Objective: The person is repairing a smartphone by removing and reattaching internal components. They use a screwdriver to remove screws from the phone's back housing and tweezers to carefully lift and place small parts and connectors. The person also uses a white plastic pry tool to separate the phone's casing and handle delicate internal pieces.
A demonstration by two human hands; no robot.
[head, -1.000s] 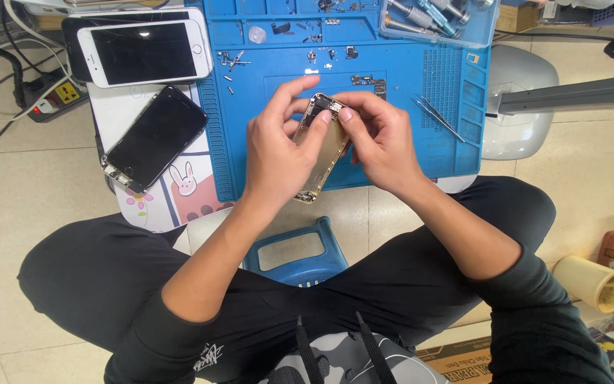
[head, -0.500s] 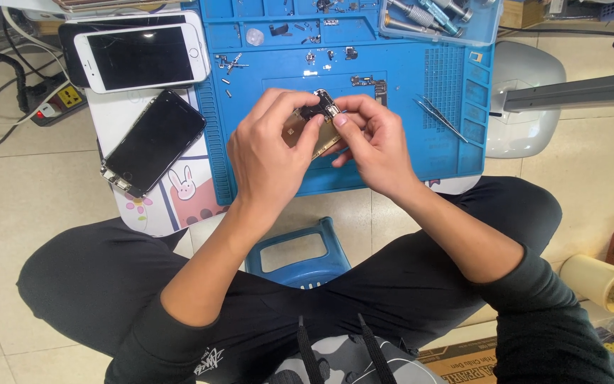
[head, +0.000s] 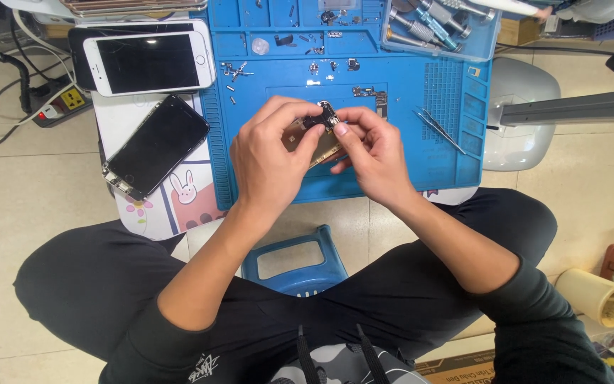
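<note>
I see my left hand (head: 271,160) and right hand (head: 371,153) both clamped on the thin gold metal phone housing (head: 314,142) at the frame centre, the fingertips meeting on a small dark component (head: 323,117) at its upper end. Its long axis tilts toward the upper right. Beneath lies the blue rubbery repair mat (head: 406,78); steel tweezers (head: 440,130) rest to the right, and a black glossy phone (head: 155,146) lies at the left.
</note>
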